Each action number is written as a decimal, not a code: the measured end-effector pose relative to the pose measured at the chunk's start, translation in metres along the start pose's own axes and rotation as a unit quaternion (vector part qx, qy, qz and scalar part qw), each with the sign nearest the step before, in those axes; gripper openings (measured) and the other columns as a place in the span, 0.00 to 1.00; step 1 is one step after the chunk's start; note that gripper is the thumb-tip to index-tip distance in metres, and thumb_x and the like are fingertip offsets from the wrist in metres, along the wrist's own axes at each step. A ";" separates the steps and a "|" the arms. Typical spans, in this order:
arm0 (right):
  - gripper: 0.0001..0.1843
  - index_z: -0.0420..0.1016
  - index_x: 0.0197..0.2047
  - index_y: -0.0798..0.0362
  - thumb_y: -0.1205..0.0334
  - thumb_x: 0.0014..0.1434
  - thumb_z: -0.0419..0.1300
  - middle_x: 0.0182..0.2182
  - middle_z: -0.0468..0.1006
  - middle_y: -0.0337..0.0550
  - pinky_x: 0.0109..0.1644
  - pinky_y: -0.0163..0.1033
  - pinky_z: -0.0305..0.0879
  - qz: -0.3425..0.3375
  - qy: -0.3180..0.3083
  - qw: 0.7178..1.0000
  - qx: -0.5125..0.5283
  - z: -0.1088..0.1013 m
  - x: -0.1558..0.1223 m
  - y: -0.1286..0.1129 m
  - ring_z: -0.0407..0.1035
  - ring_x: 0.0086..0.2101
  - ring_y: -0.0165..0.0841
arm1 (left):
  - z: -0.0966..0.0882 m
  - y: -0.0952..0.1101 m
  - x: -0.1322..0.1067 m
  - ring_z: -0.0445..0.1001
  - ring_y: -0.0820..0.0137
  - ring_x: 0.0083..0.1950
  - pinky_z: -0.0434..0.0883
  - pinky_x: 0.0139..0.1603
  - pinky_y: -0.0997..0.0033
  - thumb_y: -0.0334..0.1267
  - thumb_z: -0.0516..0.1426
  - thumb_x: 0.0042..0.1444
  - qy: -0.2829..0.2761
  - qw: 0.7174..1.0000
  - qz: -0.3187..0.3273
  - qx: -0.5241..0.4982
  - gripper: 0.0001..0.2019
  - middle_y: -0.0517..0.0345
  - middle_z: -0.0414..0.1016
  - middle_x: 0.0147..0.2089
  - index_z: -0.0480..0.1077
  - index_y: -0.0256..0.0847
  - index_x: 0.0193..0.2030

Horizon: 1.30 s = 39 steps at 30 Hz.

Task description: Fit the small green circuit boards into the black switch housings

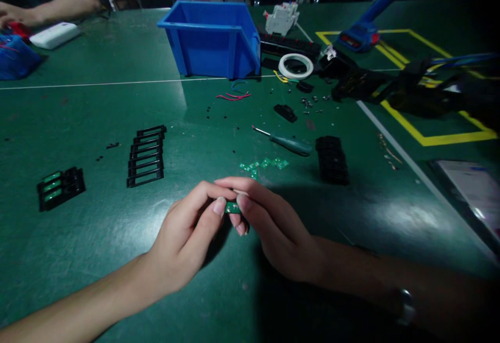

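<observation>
Between the fingertips of both hands is a small green circuit board (233, 207), held just above the table. My left hand (191, 233) pinches its left end with thumb and fingers. At the other end, my right hand (279, 228) grips it the same way, its fingers partly covering whatever lies behind the board. Just beyond my fingertips lie several loose small green circuit boards (267, 163). A black assembly with green boards in it (61, 188) rests at the far left. Nearer my left hand is a row of black plastic frames (146, 156); a stack of black plastic parts (332, 159) sits to the right.
A green-handled screwdriver (291, 144) lies past the loose boards. Farther back stand a blue bin (213, 40), a roll of white tape (296, 65) and a blue power tool (359, 38). Scattered screws (308, 103) lie right of centre. Another person's arm (66, 7) is at the upper left.
</observation>
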State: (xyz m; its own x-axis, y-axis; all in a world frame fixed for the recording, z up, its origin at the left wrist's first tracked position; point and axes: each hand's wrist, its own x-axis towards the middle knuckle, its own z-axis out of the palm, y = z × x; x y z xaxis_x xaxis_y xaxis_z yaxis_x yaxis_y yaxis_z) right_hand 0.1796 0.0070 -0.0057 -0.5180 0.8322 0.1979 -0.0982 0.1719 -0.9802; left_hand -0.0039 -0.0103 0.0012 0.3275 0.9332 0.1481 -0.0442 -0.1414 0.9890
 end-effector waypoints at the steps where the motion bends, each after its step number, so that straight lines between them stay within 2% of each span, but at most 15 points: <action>1: 0.20 0.67 0.64 0.54 0.57 0.76 0.47 0.43 0.76 0.47 0.37 0.35 0.70 -0.001 -0.002 1.000 0.003 0.000 0.000 0.000 0.67 0.33 0.29 | 0.000 0.000 0.000 0.75 0.70 0.35 0.72 0.39 0.69 0.34 0.50 0.73 0.002 1.000 -0.001 0.001 0.11 0.56 0.79 0.37 0.72 0.41 0.53; 11: 0.19 0.67 0.64 0.54 0.59 0.76 0.46 0.42 0.75 0.46 0.37 0.34 0.69 -0.006 -0.001 1.000 0.006 0.000 0.000 -0.001 0.66 0.33 0.28 | 0.000 0.001 0.001 0.75 0.73 0.38 0.72 0.46 0.70 0.33 0.48 0.74 -0.008 1.000 -0.008 0.001 0.11 0.60 0.78 0.37 0.71 0.44 0.53; 20: 0.19 0.68 0.64 0.53 0.59 0.76 0.47 0.46 0.76 0.48 0.36 0.35 0.69 0.009 0.012 1.000 0.008 0.001 0.000 0.001 0.67 0.33 0.28 | 0.000 0.000 0.003 0.74 0.72 0.36 0.71 0.40 0.70 0.34 0.49 0.74 -0.010 0.999 -0.021 -0.040 0.11 0.58 0.78 0.38 0.71 0.41 0.53; 25: 0.19 0.68 0.64 0.53 0.60 0.77 0.47 0.42 0.76 0.45 0.36 0.34 0.68 0.005 0.023 1.000 0.017 0.001 0.001 0.002 0.67 0.32 0.27 | -0.002 0.000 0.003 0.74 0.74 0.36 0.68 0.35 0.74 0.33 0.50 0.73 -0.025 0.995 -0.024 -0.091 0.10 0.58 0.78 0.40 0.71 0.41 0.54; 32: 0.18 0.69 0.63 0.53 0.60 0.76 0.48 0.41 0.75 0.44 0.35 0.34 0.68 -0.011 0.027 0.999 0.017 0.002 0.002 0.002 0.66 0.31 0.27 | 0.000 0.001 0.004 0.71 0.74 0.34 0.65 0.33 0.74 0.35 0.48 0.74 -0.021 0.983 -0.069 -0.170 0.12 0.57 0.79 0.37 0.72 0.40 0.52; 39: 0.18 0.69 0.64 0.51 0.60 0.77 0.48 0.41 0.75 0.43 0.36 0.33 0.67 0.001 0.025 1.000 0.014 0.001 0.002 0.002 0.66 0.31 0.26 | 0.001 0.002 0.007 0.72 0.75 0.33 0.64 0.32 0.74 0.33 0.50 0.73 -0.013 0.986 -0.067 -0.152 0.10 0.58 0.79 0.37 0.73 0.40 0.50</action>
State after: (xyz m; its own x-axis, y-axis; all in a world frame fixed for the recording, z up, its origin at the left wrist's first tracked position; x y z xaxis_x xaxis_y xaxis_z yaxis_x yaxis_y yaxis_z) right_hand 0.1776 0.0082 -0.0069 -0.4755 0.8576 0.1958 -0.1209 0.1568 -0.9802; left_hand -0.0009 -0.0048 0.0043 0.3742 0.9272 0.0192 -0.2776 0.0923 0.9562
